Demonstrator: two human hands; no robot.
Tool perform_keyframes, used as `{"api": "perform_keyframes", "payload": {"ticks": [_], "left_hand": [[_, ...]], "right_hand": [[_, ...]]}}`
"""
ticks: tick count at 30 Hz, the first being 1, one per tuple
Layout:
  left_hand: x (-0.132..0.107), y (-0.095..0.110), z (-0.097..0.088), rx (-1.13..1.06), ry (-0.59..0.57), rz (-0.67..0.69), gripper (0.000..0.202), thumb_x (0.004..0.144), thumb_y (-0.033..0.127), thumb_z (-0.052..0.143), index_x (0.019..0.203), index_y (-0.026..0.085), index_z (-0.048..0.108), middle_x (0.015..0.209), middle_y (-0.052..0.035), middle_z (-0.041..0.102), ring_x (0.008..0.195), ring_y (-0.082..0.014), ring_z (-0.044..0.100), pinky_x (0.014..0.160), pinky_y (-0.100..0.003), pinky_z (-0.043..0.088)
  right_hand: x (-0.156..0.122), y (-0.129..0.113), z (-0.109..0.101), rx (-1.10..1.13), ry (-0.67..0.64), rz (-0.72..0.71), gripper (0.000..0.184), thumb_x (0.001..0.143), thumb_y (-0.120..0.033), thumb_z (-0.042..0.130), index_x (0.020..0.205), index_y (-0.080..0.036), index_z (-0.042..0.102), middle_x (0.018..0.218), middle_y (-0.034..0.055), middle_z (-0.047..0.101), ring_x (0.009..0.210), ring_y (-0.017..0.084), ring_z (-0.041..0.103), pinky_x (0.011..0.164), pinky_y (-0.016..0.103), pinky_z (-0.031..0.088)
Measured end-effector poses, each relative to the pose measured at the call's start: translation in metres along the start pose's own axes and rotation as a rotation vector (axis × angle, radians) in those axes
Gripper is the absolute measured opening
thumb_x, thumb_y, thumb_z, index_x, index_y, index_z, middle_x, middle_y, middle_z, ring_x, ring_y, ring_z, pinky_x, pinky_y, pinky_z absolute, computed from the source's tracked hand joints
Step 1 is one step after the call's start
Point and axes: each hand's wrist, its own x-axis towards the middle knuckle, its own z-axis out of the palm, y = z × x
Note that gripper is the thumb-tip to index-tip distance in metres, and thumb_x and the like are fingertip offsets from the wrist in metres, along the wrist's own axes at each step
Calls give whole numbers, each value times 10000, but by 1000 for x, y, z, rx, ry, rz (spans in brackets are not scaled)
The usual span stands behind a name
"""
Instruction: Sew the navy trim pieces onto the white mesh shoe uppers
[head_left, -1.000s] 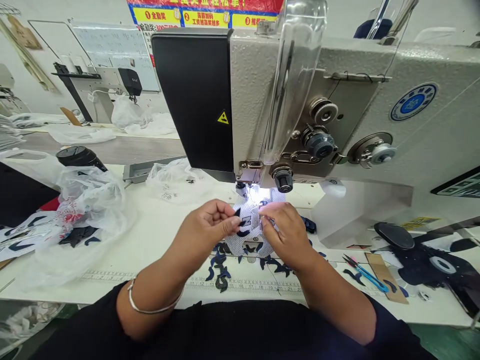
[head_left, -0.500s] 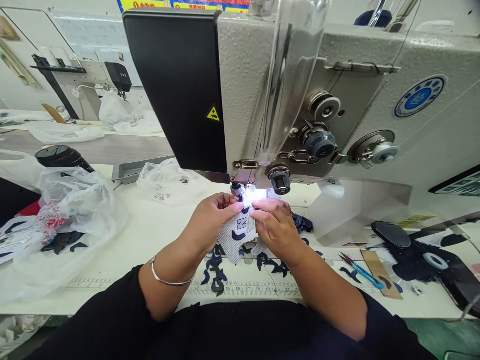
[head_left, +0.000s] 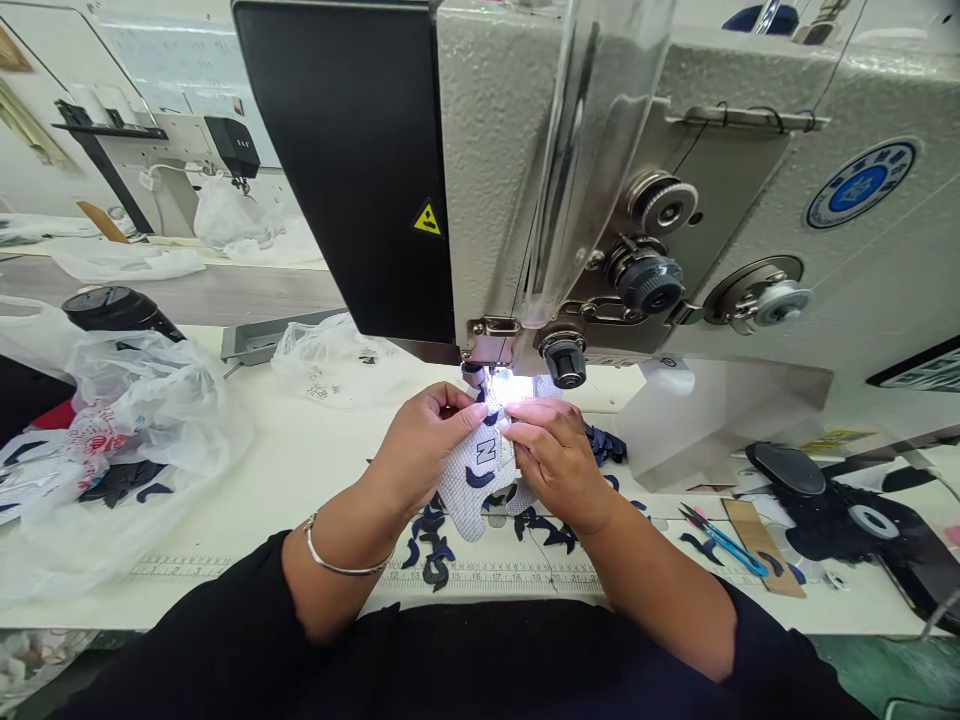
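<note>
A white mesh fabric piece [head_left: 480, 470] with a dark "N" and navy curved patches lies under the needle of the grey sewing machine [head_left: 600, 180]. My left hand [head_left: 424, 445] pinches its upper left edge with closed fingers. My right hand [head_left: 551, 450] pinches the upper right edge, fingertips almost meeting the left ones below the lit presser foot [head_left: 495, 385]. A silver bracelet [head_left: 337, 560] is on my left wrist.
Several navy cut pieces [head_left: 435, 540] lie by the table's ruler strip. Blue thread snips [head_left: 724, 540] and a cardboard strip lie at the right. Clear plastic bags [head_left: 150, 400] and a black bottle [head_left: 112, 310] stand at the left. Another machine is far back left.
Both hands have carried the mesh piece forward and up to the presser foot. The camera has moved closer to the machine.
</note>
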Motion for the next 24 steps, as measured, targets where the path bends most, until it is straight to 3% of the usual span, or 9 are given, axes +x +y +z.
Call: {"api": "perform_keyframes", "payload": {"ticks": [7, 12, 18, 24], "left_hand": [[0, -2, 2, 49, 19, 15, 277, 705, 355, 795, 763, 204, 570, 737, 31, 566, 674, -126, 536, 647, -258, 455], [-2, -3, -2, 119, 11, 42, 261, 717, 363, 794, 789, 206, 598, 774, 23, 589, 696, -129, 546, 644, -250, 449], [-10, 1, -3, -53, -67, -59, 277, 727, 331, 816, 848, 188, 611, 785, 22, 593, 705, -109, 553, 669, -243, 464], [-10, -1, 1, -203, -44, -86, 383, 695, 251, 841, 941, 200, 552, 810, 28, 587, 732, -119, 577, 686, -255, 483]], "right_hand": [[-2, 0, 4, -46, 0, 15, 421, 912, -73, 583, 1258, -313, 596, 1170, 38, 687, 1122, 220, 614, 994, 428, 493], [-3, -4, 4, -61, -2, 19, 435, 884, -42, 580, 1243, -285, 606, 1154, 63, 659, 1083, 230, 588, 951, 430, 497], [-4, -6, 2, -47, -1, 13, 360, 889, -43, 574, 1176, -255, 620, 1141, 80, 612, 1045, 235, 556, 911, 435, 498], [-6, -7, 3, -47, -5, 10, 333, 891, -52, 573, 1163, -239, 623, 1141, 83, 595, 1041, 234, 543, 902, 438, 490]]}}
